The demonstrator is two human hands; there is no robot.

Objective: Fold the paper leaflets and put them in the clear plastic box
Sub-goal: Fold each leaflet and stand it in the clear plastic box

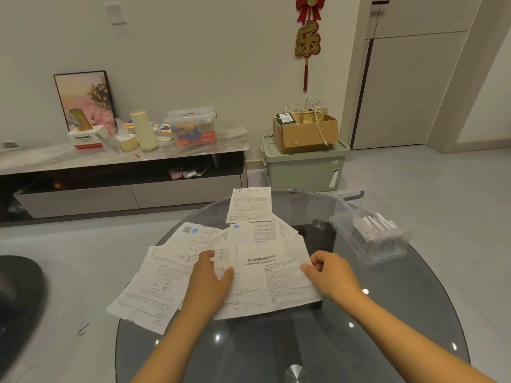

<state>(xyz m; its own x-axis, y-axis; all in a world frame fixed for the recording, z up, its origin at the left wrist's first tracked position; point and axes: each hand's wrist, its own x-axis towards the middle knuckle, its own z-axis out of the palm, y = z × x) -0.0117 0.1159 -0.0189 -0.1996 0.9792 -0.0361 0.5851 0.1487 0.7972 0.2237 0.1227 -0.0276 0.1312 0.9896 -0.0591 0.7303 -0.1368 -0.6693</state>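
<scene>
Unfolded leaflets point(149, 288) fanned left across the table point(276, 346), top leaflet point(265, 280) pinched by left hand point(213, 280) and right hand point(329, 275) fingers at opposite edges, seemingly for folding; clear plastic box point(367, 239) parked far right, partly filled, within reach.

The table point(345, 341) is smoky dark glass, smooth and glossy, throwing back small bright points of light, with a polished metal disc point(295, 373) at its near edge. The leaflets point(265, 283) are thin matt white paper, creased and printed. The box point(367, 239) at the right is clear, shiny plastic.
</scene>
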